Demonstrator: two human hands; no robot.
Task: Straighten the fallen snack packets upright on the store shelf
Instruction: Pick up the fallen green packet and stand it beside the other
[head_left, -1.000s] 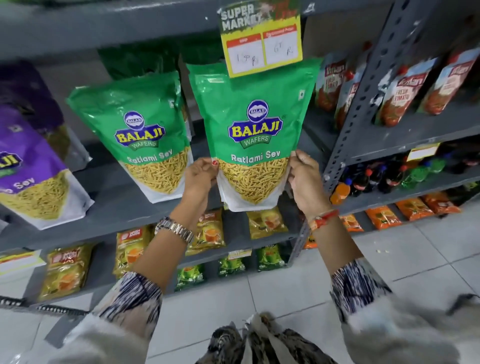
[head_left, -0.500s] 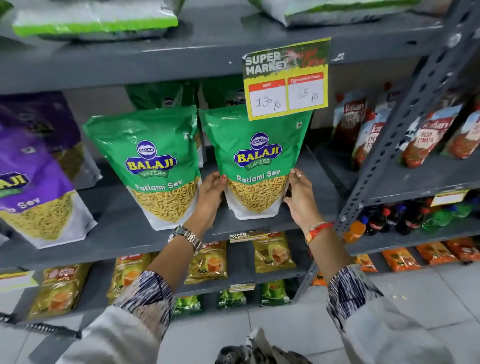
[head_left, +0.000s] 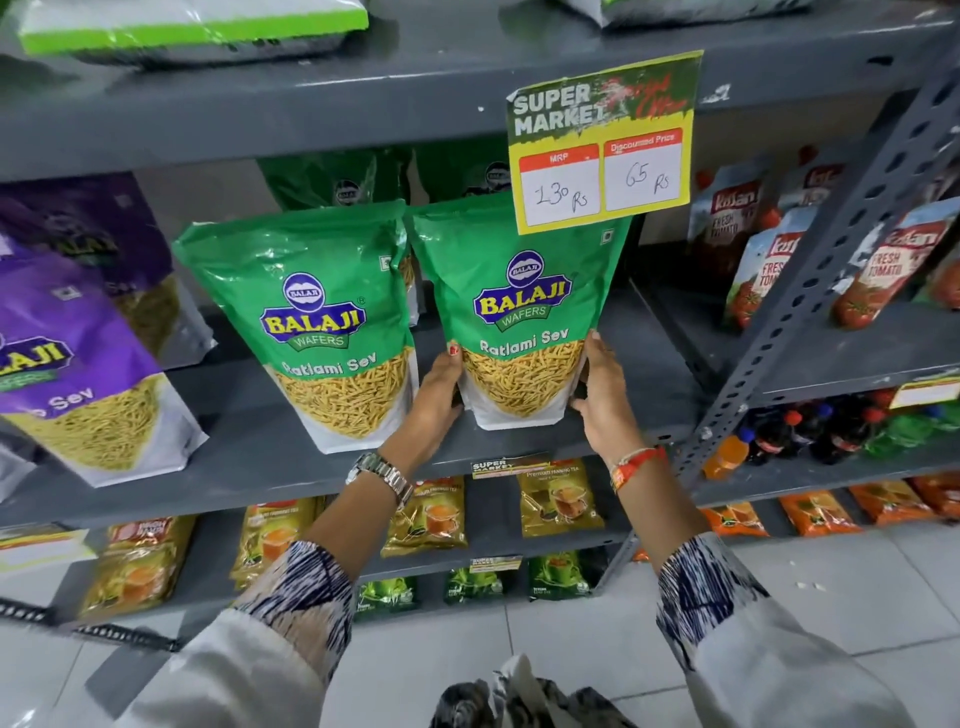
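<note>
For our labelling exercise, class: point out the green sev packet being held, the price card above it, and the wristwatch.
Held green packet (head_left: 519, 306), head view: on its Balaji logo.
Price card (head_left: 602, 171), head view: between its two white price boxes.
Wristwatch (head_left: 382, 475), head view: on the metal band at the left wrist.

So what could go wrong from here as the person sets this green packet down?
1. The right-hand green Balaji Ratlami Sev pouch is propped only by the left hand and right hand at its lower sides; let go, it may well tip over.
2. Its top sits behind the yellow price card, which could get snagged.
3. The neighbouring green Ratlami Sev pouch stands close alongside and leans slightly, so a nudge might topple it.
</note>
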